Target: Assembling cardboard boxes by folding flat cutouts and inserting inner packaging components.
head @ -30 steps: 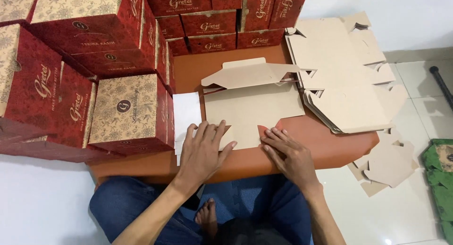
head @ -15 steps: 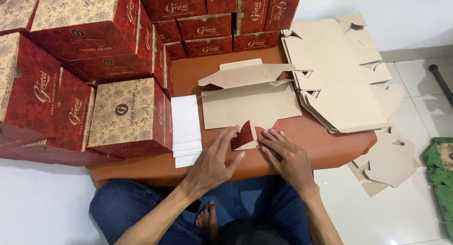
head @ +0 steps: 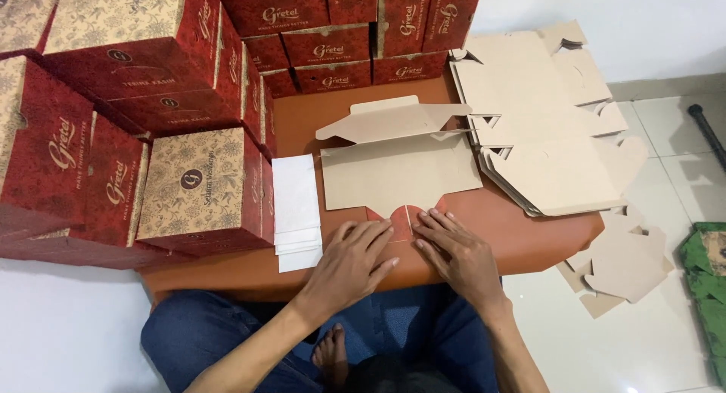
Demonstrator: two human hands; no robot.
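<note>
- Low bench point(head: 522, 242) with a brown-orange top stands on a white tiled floor point(head: 665, 340); a pale wall runs along the far side.
- Assembled red-and-tan boxes point(head: 189, 185) with leaf patterning are stacked along the left and back of the bench, several tiers high.
- Stack of flat, unfolded brown box blanks point(head: 544, 128) lies at the right, overhanging the bench edge; loose blanks point(head: 624, 260) lie on the floor below.
- Small pile of white paper sheets point(head: 295, 204) rests just left of centre.
- One flat box blank point(head: 401, 166) lies at centre, plain brown side up, its two red rounded flaps turned up at the near edge.
- Left hand point(head: 352, 260): palm down, grip spread flat, fingertips pressing the left red flap.
- Right hand point(head: 454, 249): palm down, grip spread, fingertips on the right red flap, just beside the left hand.
</note>
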